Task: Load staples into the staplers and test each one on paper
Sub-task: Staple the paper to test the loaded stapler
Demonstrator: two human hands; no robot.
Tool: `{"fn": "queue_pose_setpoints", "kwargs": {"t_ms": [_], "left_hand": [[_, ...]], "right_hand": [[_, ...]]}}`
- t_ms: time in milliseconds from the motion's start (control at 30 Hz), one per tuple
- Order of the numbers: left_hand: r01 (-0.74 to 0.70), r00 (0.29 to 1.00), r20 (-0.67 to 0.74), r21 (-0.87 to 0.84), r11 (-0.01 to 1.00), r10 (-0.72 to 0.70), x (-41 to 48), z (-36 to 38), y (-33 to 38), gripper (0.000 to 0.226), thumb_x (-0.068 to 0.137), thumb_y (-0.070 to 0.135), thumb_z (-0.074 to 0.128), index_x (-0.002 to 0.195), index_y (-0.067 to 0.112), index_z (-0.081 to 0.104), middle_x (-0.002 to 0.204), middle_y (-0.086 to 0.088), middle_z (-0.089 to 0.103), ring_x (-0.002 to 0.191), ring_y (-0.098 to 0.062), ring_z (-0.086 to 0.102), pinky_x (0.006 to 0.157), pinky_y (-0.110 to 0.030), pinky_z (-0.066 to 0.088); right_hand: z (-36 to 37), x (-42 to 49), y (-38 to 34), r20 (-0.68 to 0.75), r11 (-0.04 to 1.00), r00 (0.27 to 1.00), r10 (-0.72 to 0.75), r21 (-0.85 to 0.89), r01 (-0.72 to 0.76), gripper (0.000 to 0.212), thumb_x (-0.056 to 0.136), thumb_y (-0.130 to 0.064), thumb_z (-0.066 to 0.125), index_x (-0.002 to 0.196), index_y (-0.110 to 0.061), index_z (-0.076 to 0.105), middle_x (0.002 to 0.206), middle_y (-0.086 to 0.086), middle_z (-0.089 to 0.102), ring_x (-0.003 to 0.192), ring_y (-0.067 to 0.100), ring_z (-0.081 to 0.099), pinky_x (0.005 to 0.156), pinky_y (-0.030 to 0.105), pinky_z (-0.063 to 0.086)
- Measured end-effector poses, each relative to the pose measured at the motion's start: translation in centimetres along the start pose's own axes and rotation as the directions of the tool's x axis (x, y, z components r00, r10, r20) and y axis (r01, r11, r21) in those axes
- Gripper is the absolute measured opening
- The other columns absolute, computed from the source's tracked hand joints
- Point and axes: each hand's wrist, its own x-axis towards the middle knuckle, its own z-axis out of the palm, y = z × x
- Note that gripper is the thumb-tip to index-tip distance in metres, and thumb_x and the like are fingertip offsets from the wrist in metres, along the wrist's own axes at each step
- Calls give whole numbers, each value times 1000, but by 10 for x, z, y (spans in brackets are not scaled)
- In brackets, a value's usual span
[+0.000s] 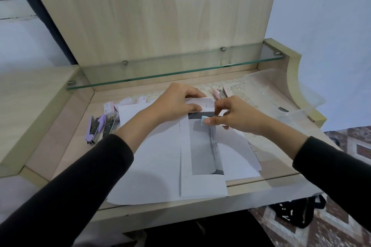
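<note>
A pale blue stapler (204,120) sits at the middle of the desk (66,140), gripped in the right hand (236,114), thumb on its near end and fingers curled over it. Its front meets the lower edge of a small folded paper (202,104), which the left hand (176,102) pinches just beside it. Both are held above loose white sheets (160,156) spread on the desk. Purple staplers (98,128) lie open at the left, with small staple boxes (112,105) behind them. A pink stapler (217,94) lies behind the right hand, near a clear plastic tub (291,94), under a glass shelf (160,74)
</note>
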Motion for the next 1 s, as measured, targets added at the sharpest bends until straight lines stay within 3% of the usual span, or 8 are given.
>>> {"fn": "queue_pose_setpoints", "kwargs": {"t_ms": [167, 233, 367, 433, 533, 700, 833, 1000], "left_hand": [[89, 982, 167, 11, 996, -89, -4, 0, -3, 39, 67, 39, 78, 101, 26, 63, 102, 10, 64, 96, -7, 56, 83, -24, 44], [102, 972, 208, 40, 994, -108, -3, -1, -2, 36, 64, 33, 81, 93, 27, 61, 90, 11, 60, 85, -6, 54, 72, -21, 42], [106, 965, 235, 71, 992, -120, -1, 1, -3, 23, 64, 24, 80, 74, 16, 61, 69, 4, 53, 64, -11, 47, 52, -18, 31], [126, 955, 263, 59, 990, -137, 0, 2, -3, 25, 64, 26, 80, 73, 9, 64, 65, 1, 52, 60, -13, 44, 52, -22, 29], [164, 941, 296, 32, 986, -166, 0, 1, -4, 25, 63, 31, 81, 75, 12, 71, 64, -2, 57, 58, -12, 46, 56, -26, 32], [173, 948, 270, 18, 985, -172, 1, 0, -6, 23, 67, 30, 78, 70, 9, 70, 60, -3, 54, 55, -12, 41, 51, -23, 28], [149, 970, 195, -8, 989, -144, 1, 0, -7, 26, 68, 31, 77, 71, 8, 66, 59, 2, 48, 52, -6, 37, 46, -18, 23], [93, 990, 104, -9, 996, -92, -1, 3, -6, 27, 71, 29, 75, 84, 7, 65, 78, -12, 59, 68, -16, 46, 57, -24, 30]], "right_hand": [[2, 0, 2, -11, 1000, 1000, -1, -13, 0, 36, 75, -29, 73, 65, 0, 55, 37, -9, 50, 45, -24, 37, 43, 5, 32], [2, 0, 3, -8, 1000, 1000, -7, -5, 7, 31, 76, -25, 73, 64, -3, 54, 34, -20, 49, 43, -26, 35, 38, 6, 31], [4, 0, 5, -33, 1000, 999, -30, -10, 29, 25, 76, -22, 72, 66, -4, 58, 39, -5, 48, 42, -19, 42, 46, 2, 33], [5, 0, 7, -27, 999, 999, -41, -31, 40, 25, 77, -23, 72, 70, -2, 60, 47, 2, 50, 43, -15, 46, 49, 1, 33], [7, 3, 12, -20, 998, 999, -46, -52, 44, 30, 76, -25, 72, 76, 3, 63, 44, -10, 53, 51, -25, 41, 55, 0, 34], [7, 5, 14, -49, 996, 996, -75, -42, 73, 29, 78, -25, 71, 74, 2, 59, 55, 2, 51, 44, 7, 48, 51, 12, 34], [4, 3, 11, -69, 993, 991, -116, -7, 116, 20, 78, -22, 70, 67, -15, 54, 69, -3, 55, 46, 4, 50, 50, 10, 40], [3, 2, 10, -103, 988, 983, -152, 25, 156, 26, 80, -18, 68, 69, -32, 50, 70, -10, 53, 49, 9, 49, 48, 15, 44]]}}
